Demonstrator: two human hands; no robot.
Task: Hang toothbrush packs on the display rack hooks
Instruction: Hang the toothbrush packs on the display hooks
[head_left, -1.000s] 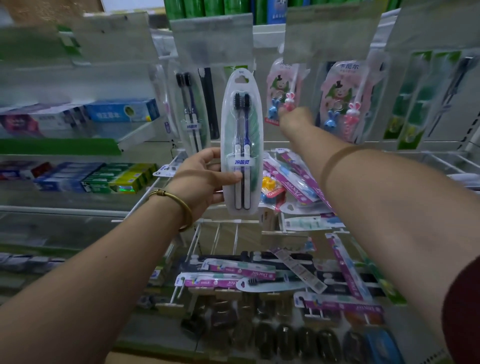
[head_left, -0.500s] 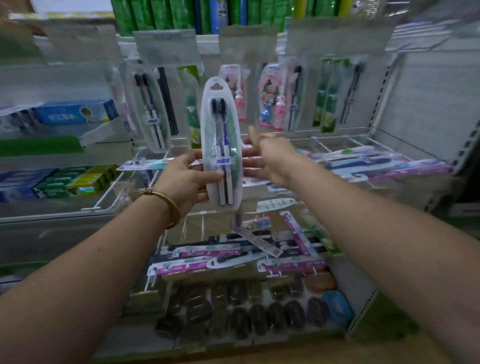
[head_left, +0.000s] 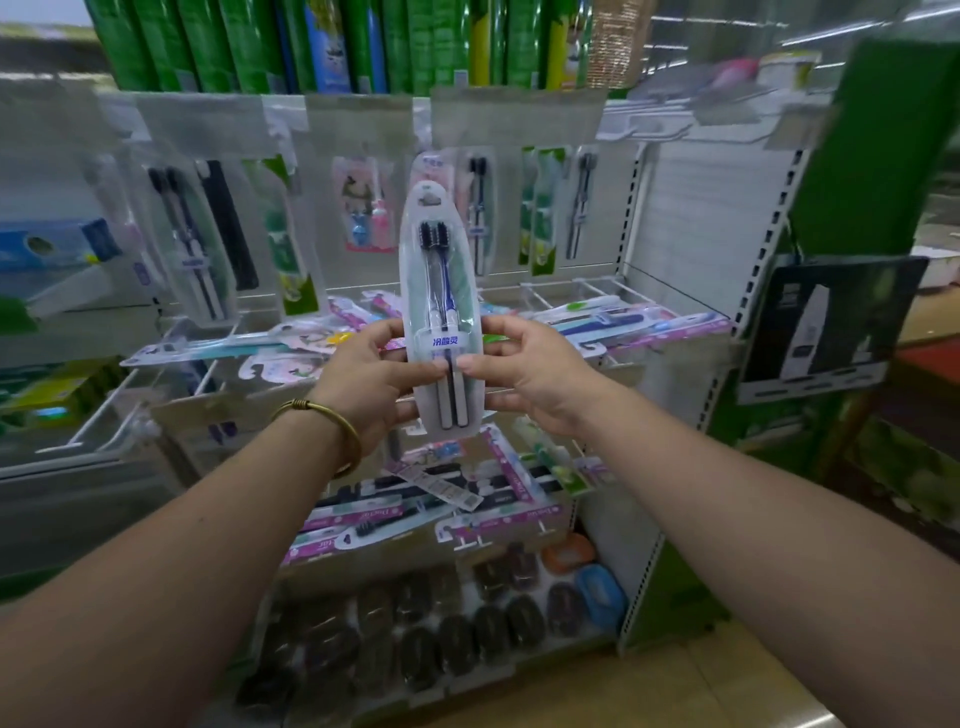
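Rack (head_left: 691, 208) behind pack (head_left: 441, 291) between hands (head_left: 371, 376) (head_left: 527, 374)

My two arms reach out. My left hand (head_left: 370, 378) and right hand (head_left: 530, 376) sit side by side, both pinching one pack (head_left: 441, 280), thumbs nearly touching.

One view only, head-worn, wide lens. It looks forward and slightly down, square onto the display rack (head_left: 670, 218), close enough that the rack fills most of the frame. Forearms enter from the two bottom corners; left hand (head_left: 371, 374) and right hand (head_left: 530, 374) meet at frame centre, near the lens, with the toothbrush pack (head_left: 441, 291) upright between them. Top shelf boxes (head_left: 249, 47) sit at the upper edge, floor (head_left: 675, 691) at bottom right. Edges bow and blur (left side worst).
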